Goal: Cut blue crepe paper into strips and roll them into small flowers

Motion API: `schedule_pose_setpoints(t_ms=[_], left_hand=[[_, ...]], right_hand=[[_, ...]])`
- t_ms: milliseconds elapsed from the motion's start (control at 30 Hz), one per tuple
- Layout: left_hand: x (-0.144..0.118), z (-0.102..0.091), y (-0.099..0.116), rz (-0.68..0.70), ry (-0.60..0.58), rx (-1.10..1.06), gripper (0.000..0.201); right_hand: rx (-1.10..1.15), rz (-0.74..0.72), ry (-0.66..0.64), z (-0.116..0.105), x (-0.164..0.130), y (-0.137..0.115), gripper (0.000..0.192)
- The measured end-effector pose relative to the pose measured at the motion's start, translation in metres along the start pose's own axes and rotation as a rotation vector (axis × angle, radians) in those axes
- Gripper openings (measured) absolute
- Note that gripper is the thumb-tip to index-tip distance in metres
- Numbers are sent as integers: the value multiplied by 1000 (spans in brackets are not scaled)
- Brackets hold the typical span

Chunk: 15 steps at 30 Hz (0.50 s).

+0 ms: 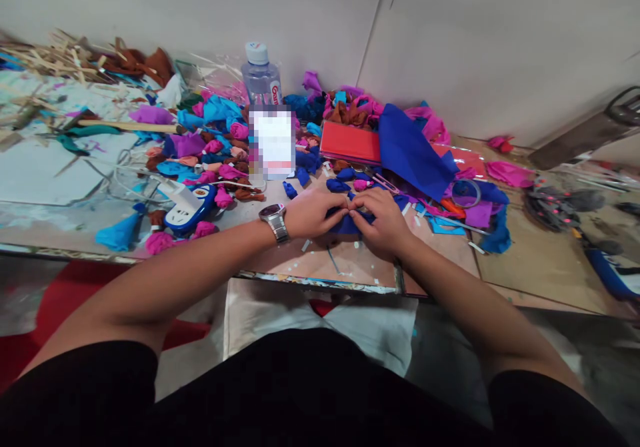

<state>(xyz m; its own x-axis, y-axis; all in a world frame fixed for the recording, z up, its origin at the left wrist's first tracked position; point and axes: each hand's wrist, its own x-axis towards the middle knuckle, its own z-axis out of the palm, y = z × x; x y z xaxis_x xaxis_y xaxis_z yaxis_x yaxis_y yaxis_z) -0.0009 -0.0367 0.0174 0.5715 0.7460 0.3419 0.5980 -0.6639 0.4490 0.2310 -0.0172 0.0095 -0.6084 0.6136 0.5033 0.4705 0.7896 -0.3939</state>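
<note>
"What was being held?"

"The left hand [316, 214] and right hand [383, 226] pinched a dark-blue scrap [347, 224] between their fingertips, near the front edge of the desk [300, 267]."

"Which step was that?"

"Shaping, apparently; the next move seemed to call for light, even pressure."

"And the material?"

"Thin, pliable-looking, like the broad, smooth blue sheet [413, 154] behind it."

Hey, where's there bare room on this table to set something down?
Best looks the tan board at right, between the dark-blue scrap and the blue-white object. A smaller patch lies between the left hand and the near edge of the table, with white bits. Crowded: around the bottle, among coloured bundles.
</note>
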Motion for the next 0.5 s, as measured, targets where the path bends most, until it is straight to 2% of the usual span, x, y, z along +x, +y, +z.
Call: schedule_pose_setpoints(t_ms=[133, 333, 500], left_hand=[[0, 3, 1, 10, 9, 26, 28], [1, 5, -3, -25, 14, 74, 29], [1, 5, -2, -2, -3, 43, 28]], right_hand=[[-11, 10, -27, 1, 1, 0, 3], [8, 29, 1, 0, 0, 1, 2], [-9, 17, -23, 1, 0, 0, 2]])
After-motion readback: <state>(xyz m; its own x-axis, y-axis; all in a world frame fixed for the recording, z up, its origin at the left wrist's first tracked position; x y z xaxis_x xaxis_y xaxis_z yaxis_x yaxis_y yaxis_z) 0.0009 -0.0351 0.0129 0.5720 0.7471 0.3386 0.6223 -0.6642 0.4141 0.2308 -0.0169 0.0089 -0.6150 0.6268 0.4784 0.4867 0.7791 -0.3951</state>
